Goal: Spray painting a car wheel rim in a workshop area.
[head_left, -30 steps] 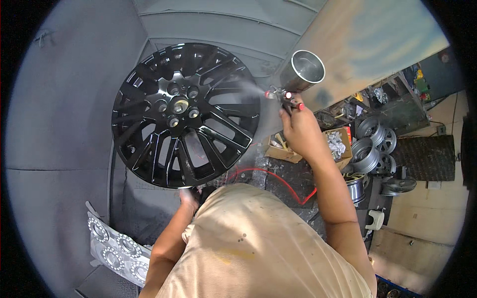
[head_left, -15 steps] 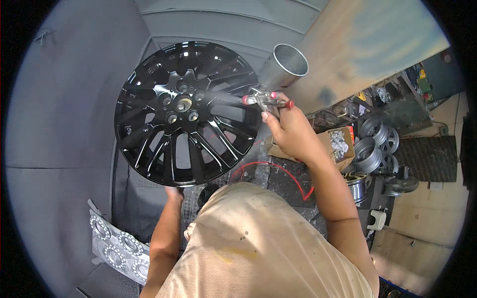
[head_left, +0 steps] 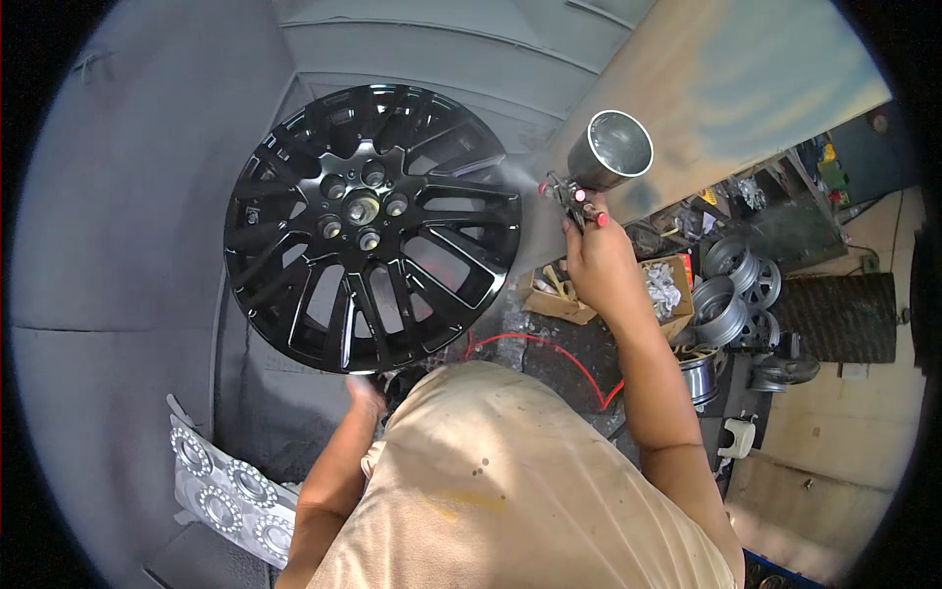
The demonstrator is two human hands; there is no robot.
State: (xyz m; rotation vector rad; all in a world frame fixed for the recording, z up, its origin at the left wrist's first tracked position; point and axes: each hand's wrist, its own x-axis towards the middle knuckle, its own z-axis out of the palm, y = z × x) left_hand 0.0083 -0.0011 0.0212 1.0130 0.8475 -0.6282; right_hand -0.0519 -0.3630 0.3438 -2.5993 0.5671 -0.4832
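My right hand (head_left: 601, 263) is closed around a spray gun (head_left: 571, 199) with red knobs and a metal paint cup (head_left: 610, 152) on top. A pale mist fans from its nozzle toward the right rim of a glossy black car wheel (head_left: 432, 287). The multi-spoke wheel faces me, its bolt holes ringing the centre bore. My left hand (head_left: 365, 395) is at the wheel's lower edge; its fingers are blurred and partly hidden by the rim, so its grip cannot be made out.
A red hose (head_left: 559, 350) curves across the floor. Cardboard boxes (head_left: 557, 304) and several silver wheels (head_left: 721, 312) stand to the right. A grey wall (head_left: 118, 245) rises at left, above a panel (head_left: 235, 491) with ring patterns. A tan board (head_left: 726, 88) leans at upper right.
The spray gun has moved right, from over the spokes to just beyond the rim. The wheel has turned, its spokes and bolt holes now sitting elsewhere. My left hand has shifted slightly right.
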